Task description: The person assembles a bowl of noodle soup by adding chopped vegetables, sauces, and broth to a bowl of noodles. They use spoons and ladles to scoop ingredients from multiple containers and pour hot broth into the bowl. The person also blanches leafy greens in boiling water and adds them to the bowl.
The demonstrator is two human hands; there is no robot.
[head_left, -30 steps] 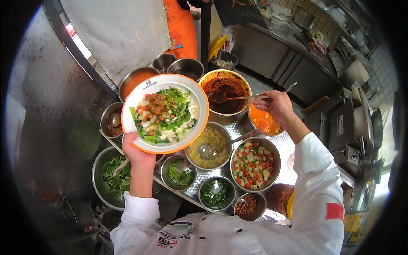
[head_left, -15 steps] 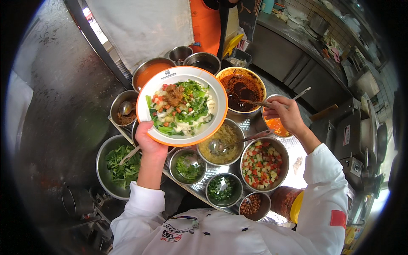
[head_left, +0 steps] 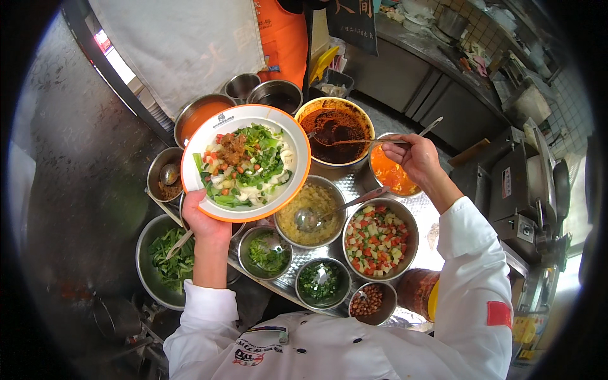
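My left hand (head_left: 210, 218) holds a white bowl with an orange rim (head_left: 299, 161) by its near left edge, thumb on top. In it are noodles, leafy greens (head_left: 235, 201), diced vegetables, peanuts and a brown minced topping (head_left: 233, 151). My right hand (head_left: 418, 161) is closed around the end of a long-handled spoon (head_left: 358, 141). The spoon reaches left into a pot of dark red chili oil (head_left: 332, 99), where its head is partly hidden in the oil. The bowl hangs over the metal containers, left of the pot.
Around the bowl stand orange broth (head_left: 193, 123), yellowish chopped sauce with a ladle (head_left: 320, 231), orange-red soup (head_left: 392, 174), diced vegetables (head_left: 377, 240), chopped greens (head_left: 320, 283), peanuts (head_left: 367, 301) and leafy greens (head_left: 168, 263). A yellow-lidded jar (head_left: 418, 291) sits at the near right. An orange apron (head_left: 282, 41) shows behind.
The view has shifted, so most things appear further left. My right hand has moved right relative to the chili oil pot, still gripping the spoon. The bowl stays in my left hand.
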